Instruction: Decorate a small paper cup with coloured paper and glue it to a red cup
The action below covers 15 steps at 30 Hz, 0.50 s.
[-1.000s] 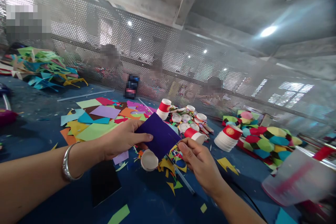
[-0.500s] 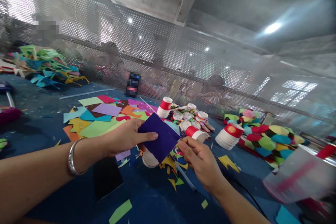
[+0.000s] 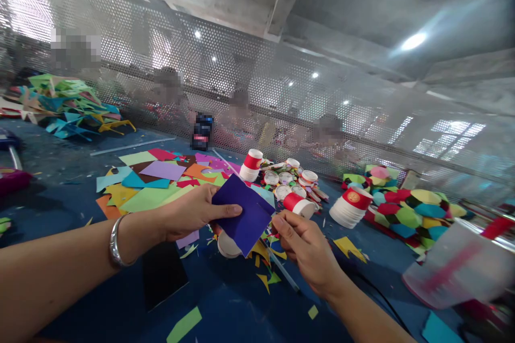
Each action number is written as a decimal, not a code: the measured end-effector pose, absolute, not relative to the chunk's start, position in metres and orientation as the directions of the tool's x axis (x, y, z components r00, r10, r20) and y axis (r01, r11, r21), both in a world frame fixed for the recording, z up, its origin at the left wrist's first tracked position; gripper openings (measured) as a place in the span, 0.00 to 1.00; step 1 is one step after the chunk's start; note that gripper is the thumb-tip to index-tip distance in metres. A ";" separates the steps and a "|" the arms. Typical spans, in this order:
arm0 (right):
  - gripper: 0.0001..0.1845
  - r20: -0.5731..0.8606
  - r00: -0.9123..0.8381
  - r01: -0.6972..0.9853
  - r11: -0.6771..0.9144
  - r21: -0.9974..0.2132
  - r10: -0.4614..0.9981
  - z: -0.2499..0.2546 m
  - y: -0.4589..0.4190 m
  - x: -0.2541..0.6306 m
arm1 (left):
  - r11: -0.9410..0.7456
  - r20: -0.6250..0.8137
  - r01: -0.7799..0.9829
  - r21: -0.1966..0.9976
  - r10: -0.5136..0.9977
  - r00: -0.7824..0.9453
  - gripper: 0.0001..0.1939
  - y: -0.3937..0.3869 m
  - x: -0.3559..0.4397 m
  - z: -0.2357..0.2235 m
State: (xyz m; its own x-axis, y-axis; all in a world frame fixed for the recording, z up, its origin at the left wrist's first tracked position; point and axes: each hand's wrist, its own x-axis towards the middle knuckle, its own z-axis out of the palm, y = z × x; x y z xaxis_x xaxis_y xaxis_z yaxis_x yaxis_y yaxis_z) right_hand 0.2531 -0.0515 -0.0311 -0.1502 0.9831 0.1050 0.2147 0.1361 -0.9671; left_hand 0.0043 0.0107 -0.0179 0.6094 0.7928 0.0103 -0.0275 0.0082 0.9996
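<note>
My left hand grips a square of dark purple paper, thumb flat on top and the other fingers beneath it. Opposite, my right hand is closed in a pinch at the paper's right corner. A thin line, a crease or a slit, runs near that corner; which it is I cannot make out. Under the paper a white cup is partly hidden. Small yellow and green scraps lie below, beside a clear strip.
Coloured paper sheets spread left of centre, with black paper nearer me. Red-and-white paper cups stand beyond my right hand. Coloured faceted shapes and a translucent container are at right. A perforated metal screen backs the table.
The flap at the purple paper's right corner has lifted slightly, and my right fingertips have shifted a little. My left hand keeps its grip. The view has moved slightly.
</note>
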 end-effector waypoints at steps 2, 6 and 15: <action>0.24 0.099 -0.146 0.206 0.128 -0.970 0.984 -0.031 -0.051 0.253 | 0.012 0.010 -0.031 0.999 0.792 0.611 0.15 0.010 0.005 -0.016; 0.24 0.081 -0.153 0.178 0.108 -0.978 0.985 -0.031 -0.050 0.250 | -0.030 0.010 0.022 0.999 0.790 0.614 0.14 0.009 0.005 -0.014; 0.26 0.031 -0.153 0.126 0.050 -0.991 0.988 -0.029 -0.053 0.246 | -0.050 0.018 0.034 0.998 0.784 0.621 0.15 0.009 0.008 -0.017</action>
State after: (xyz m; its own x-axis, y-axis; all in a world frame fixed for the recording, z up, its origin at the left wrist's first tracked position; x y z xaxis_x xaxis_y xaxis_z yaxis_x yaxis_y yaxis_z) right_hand 0.2464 -0.0528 -0.0288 -0.1531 0.9877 0.0308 0.1257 0.0504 -0.9908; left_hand 0.0077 0.0095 -0.0168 0.6207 0.7838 0.0178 0.0341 -0.0497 0.9982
